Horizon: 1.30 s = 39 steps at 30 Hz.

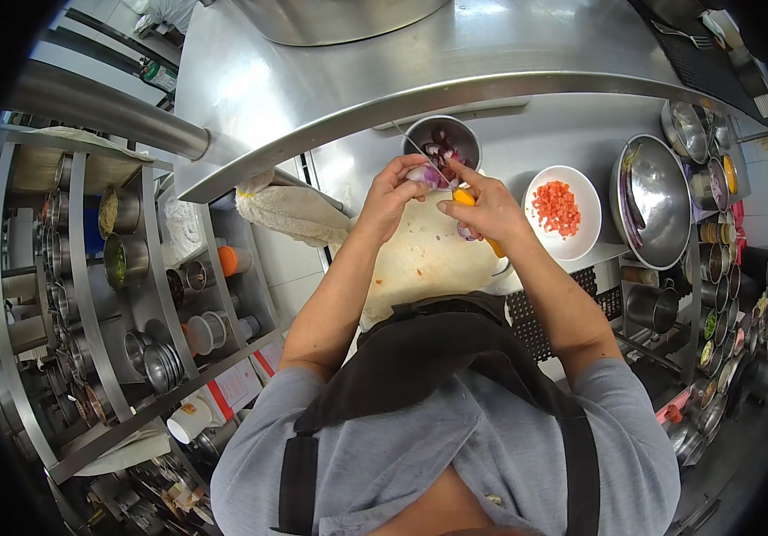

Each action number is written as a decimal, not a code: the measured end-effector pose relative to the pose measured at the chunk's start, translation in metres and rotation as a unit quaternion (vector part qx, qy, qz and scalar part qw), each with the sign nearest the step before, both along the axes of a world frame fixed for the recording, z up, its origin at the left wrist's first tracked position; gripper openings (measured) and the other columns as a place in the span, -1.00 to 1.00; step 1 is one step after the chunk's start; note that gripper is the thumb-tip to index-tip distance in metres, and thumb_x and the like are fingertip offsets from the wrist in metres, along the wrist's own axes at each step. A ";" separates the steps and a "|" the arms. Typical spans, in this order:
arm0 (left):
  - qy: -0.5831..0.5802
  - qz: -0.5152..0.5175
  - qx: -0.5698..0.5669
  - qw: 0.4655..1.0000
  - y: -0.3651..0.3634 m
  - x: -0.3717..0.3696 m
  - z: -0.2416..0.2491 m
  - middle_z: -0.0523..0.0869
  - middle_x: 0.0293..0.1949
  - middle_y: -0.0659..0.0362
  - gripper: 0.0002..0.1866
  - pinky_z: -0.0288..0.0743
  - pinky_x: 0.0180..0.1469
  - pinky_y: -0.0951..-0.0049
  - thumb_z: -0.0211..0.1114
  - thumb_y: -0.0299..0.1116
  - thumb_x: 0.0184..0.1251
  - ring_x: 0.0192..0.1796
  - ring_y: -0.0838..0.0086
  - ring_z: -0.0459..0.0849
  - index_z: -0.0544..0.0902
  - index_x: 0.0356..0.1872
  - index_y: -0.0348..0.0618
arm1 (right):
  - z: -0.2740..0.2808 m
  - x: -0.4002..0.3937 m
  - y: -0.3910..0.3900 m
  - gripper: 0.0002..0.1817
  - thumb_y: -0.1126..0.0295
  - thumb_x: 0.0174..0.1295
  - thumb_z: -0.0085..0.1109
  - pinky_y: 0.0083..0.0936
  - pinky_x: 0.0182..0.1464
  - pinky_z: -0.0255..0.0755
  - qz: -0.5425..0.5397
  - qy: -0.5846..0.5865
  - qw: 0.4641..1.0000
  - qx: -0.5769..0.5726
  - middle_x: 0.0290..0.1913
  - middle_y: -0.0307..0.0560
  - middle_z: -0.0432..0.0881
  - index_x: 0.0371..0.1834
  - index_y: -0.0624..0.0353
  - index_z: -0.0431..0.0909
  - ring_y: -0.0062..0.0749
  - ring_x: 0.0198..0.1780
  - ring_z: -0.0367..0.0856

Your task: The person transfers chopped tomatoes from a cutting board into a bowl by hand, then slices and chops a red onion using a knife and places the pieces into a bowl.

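Observation:
Over the near edge of a steel bowl (pixel 466 134) with dark red onion pieces, my left hand (pixel 390 198) holds a purple and white onion (pixel 426 179). My right hand (pixel 482 210) grips a knife by its yellow handle (pixel 495 247), and the thin blade (pixel 419 147) slants up and left across the onion. Below both hands lies a pale cutting board (pixel 419 259) with small red and purple scraps on it. A white bowl (pixel 534 241) of diced red pieces stands to the right of my right hand.
A large steel bowl (pixel 670 205) with purple strips stands at the right. A steel shelf edge (pixel 455 87) crosses above the bowls. At the left, a cream cloth (pixel 285 211) hangs near a rack (pixel 83 232) of metal containers. More pans fill the right side.

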State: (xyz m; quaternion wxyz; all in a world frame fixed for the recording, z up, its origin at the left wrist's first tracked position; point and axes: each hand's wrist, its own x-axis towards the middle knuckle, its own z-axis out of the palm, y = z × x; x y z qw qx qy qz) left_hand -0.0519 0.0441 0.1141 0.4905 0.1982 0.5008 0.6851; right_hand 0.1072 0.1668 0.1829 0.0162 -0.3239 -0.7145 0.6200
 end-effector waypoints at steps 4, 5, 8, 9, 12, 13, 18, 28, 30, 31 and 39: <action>0.017 0.002 0.000 1.000 0.000 -0.002 0.001 0.67 0.02 0.14 -0.53 0.48 -0.04 0.45 0.30 -0.55 0.21 -0.01 0.49 0.60 0.55 0.20 -0.23 | -0.002 0.000 -0.006 -0.22 0.31 0.14 0.40 -0.54 -0.65 0.30 0.010 0.003 1.000 0.014 -0.63 -0.22 0.53 0.49 0.17 0.39 -0.60 -0.72 0.42; 0.021 0.003 -0.005 1.000 0.000 -0.001 0.000 0.66 0.03 0.14 -0.53 0.48 -0.04 0.45 0.30 -0.55 0.21 -0.01 0.49 0.60 0.55 0.19 -0.24 | -0.003 0.000 -0.005 -0.22 0.31 0.14 0.40 -0.54 -0.65 0.30 0.009 0.003 1.000 0.014 -0.63 -0.22 0.53 0.49 0.17 0.39 -0.60 -0.72 0.42; 0.053 -0.027 -0.013 0.998 -0.003 -0.005 -0.004 0.65 0.09 0.13 -0.51 0.45 0.02 0.42 0.23 -0.53 0.24 0.06 0.46 0.60 0.49 0.24 -0.24 | -0.009 -0.002 0.002 -0.26 0.32 0.19 0.38 -0.55 -0.67 0.30 0.039 0.013 0.998 -0.040 -0.66 -0.24 0.50 0.48 0.16 0.40 -0.61 -0.73 0.41; 0.054 -0.028 -0.013 0.998 -0.003 -0.005 -0.003 0.65 0.09 0.13 -0.51 0.45 0.02 0.42 0.23 -0.53 0.24 0.06 0.46 0.60 0.49 0.24 -0.24 | -0.015 -0.003 0.007 -0.28 0.31 0.20 0.37 -0.55 -0.66 0.30 0.018 0.010 0.998 -0.058 -0.64 -0.22 0.50 0.48 0.14 0.41 -0.59 -0.72 0.41; 0.033 -0.026 0.006 0.999 -0.006 -0.004 -0.001 0.63 0.11 0.10 -0.50 0.45 0.02 0.42 0.22 -0.55 0.21 0.06 0.45 0.60 0.49 0.23 -0.25 | -0.029 -0.003 0.016 -0.31 0.28 0.23 0.35 -0.55 -0.66 0.28 -0.005 0.014 0.996 -0.090 -0.63 -0.20 0.49 0.47 0.13 0.43 -0.58 -0.73 0.42; 0.001 -0.032 0.016 0.999 -0.006 -0.005 0.000 0.62 0.13 0.08 -0.49 0.46 0.03 0.41 0.20 -0.56 0.20 0.07 0.44 0.59 0.48 0.24 -0.25 | -0.032 -0.004 0.017 -0.31 0.28 0.25 0.35 -0.55 -0.68 0.27 -0.006 0.020 0.994 -0.103 -0.63 -0.20 0.48 0.47 0.13 0.43 -0.58 -0.73 0.42; -0.118 -0.038 0.062 0.990 -0.006 -0.007 -0.001 0.60 0.17 0.04 -0.49 0.48 0.06 0.34 0.13 -0.55 0.15 0.10 0.38 0.59 0.48 0.22 -0.21 | -0.027 -0.003 0.010 -0.28 0.31 0.24 0.35 -0.52 -0.71 0.23 -0.023 0.036 0.993 -0.112 -0.64 -0.19 0.49 0.50 0.16 0.37 -0.56 -0.74 0.41; -0.168 0.017 0.075 0.983 -0.001 0.002 -0.012 0.61 -0.02 0.14 -0.72 0.51 0.03 0.33 0.21 -0.49 0.28 0.01 0.41 0.59 0.52 0.01 -0.13 | -0.014 0.007 -0.010 -0.14 0.30 0.24 0.36 -0.56 -0.69 0.24 -0.043 0.051 0.989 -0.130 -0.65 -0.19 0.50 0.58 0.30 0.18 -0.55 -0.77 0.38; -0.156 0.004 0.076 0.985 -0.001 0.003 -0.015 0.61 -0.04 0.17 -0.75 0.50 0.02 0.34 0.24 -0.47 0.31 0.00 0.43 0.59 0.52 0.00 -0.12 | -0.015 0.005 -0.011 -0.16 0.30 0.24 0.36 -0.57 -0.70 0.23 -0.036 0.047 0.987 -0.146 -0.65 -0.19 0.50 0.57 0.26 0.21 -0.55 -0.77 0.37; -0.144 -0.004 0.077 0.987 -0.002 0.004 -0.015 0.61 -0.04 0.18 -0.74 0.49 0.00 0.36 0.26 -0.48 0.31 -0.01 0.45 0.58 0.51 0.00 -0.11 | -0.015 0.004 -0.012 -0.18 0.30 0.24 0.36 -0.58 -0.70 0.22 -0.030 0.043 0.985 -0.163 -0.65 -0.20 0.50 0.57 0.22 0.24 -0.56 -0.77 0.37; -0.106 0.041 0.055 0.992 -0.003 0.008 -0.007 0.62 -0.01 0.14 -0.67 0.52 0.07 0.37 0.30 -0.50 0.34 0.04 0.43 0.61 0.45 0.07 -0.15 | -0.019 0.004 -0.010 -0.28 0.33 0.26 0.34 -0.60 -0.73 0.22 -0.008 0.046 0.985 -0.167 -0.65 -0.22 0.49 0.50 0.20 0.35 -0.59 -0.77 0.37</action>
